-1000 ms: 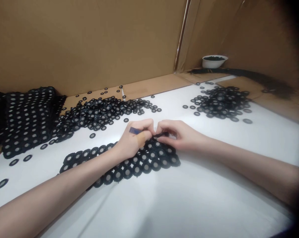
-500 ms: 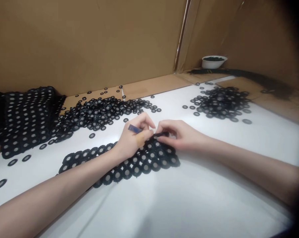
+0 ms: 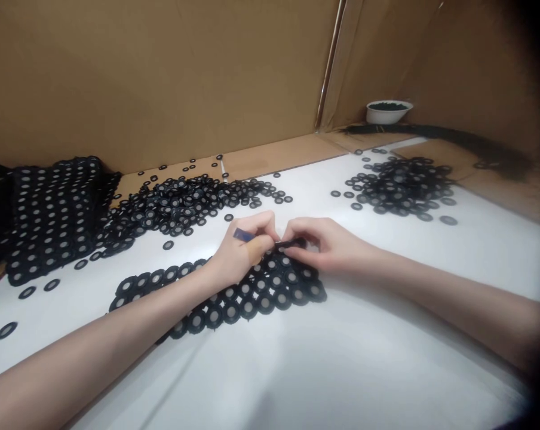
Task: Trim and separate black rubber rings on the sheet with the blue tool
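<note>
My left hand [image 3: 243, 248] is closed around a slim tool with a blue handle [image 3: 243, 235]; its tip is too small to make out. A yellowish patch shows near the base of that thumb. Thumb and fingers of my right hand [image 3: 319, 242] pinch the upper right edge of a black panel of joined rings [image 3: 248, 307]. The fingertips of both hands almost meet there. The panel lies on the white surface, its rings in rows with pale centres, and my left forearm hides part of it.
Behind my left hand spreads a heap of loose black rings [image 3: 180, 206]; a second ring pile [image 3: 402, 188] lies at the right. Folded black ring panels [image 3: 50, 209] rest at far left. A white bowl [image 3: 389, 113] stands at the back, near dark strands [image 3: 453, 140]. Cardboard walls [image 3: 162, 77] rise behind.
The fingers of my left hand have dipped slightly toward the panel edge, and the tool has tilted a little. My right hand keeps its pinch. The whole view has shifted very slightly.
</note>
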`<control>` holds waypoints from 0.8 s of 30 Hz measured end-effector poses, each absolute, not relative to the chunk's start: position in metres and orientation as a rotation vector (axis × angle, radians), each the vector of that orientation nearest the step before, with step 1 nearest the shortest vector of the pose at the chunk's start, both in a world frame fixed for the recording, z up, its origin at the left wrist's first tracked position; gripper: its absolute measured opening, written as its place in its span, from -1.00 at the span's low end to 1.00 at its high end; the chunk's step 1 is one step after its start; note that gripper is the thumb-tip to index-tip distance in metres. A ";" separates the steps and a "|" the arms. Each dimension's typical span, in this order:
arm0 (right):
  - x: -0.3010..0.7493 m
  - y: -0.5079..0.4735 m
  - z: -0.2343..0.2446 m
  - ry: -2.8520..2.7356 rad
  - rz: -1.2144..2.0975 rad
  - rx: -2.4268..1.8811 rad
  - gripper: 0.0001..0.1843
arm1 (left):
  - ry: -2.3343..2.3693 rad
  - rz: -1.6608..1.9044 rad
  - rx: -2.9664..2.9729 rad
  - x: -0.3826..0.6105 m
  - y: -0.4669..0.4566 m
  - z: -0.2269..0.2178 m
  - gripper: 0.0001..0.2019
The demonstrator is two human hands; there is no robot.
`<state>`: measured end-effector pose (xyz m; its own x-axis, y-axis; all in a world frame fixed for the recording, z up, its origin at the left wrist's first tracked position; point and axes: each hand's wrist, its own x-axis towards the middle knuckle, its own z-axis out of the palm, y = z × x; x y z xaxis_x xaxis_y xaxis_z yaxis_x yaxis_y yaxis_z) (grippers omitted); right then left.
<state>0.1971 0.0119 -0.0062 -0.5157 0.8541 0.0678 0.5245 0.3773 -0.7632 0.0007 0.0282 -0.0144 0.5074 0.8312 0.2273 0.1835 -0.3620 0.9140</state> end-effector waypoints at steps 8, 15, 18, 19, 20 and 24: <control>0.197 0.012 -0.008 -2.182 0.954 -1.167 -0.90 | 0.824 0.816 1.803 0.000 0.029 -0.013 -0.92; 0.200 0.011 -0.006 -2.188 1.012 -1.159 -0.83 | 0.857 0.894 1.752 0.002 0.027 -0.013 -0.93; 0.202 0.011 -0.003 -2.262 1.005 -1.211 -0.72 | 0.878 0.975 1.673 0.004 0.024 -0.010 -0.93; 0.202 0.011 -0.002 -2.287 0.980 -1.241 -0.69 | 0.880 0.997 1.646 0.004 0.024 -0.009 -0.92; 0.202 0.011 -0.002 -2.307 0.955 -1.268 -0.69 | 0.879 1.018 1.620 0.004 0.023 -0.009 -0.92; 0.199 0.011 -0.001 -2.337 0.919 -1.333 -0.75 | 0.842 1.095 1.554 0.004 0.021 -0.010 -0.90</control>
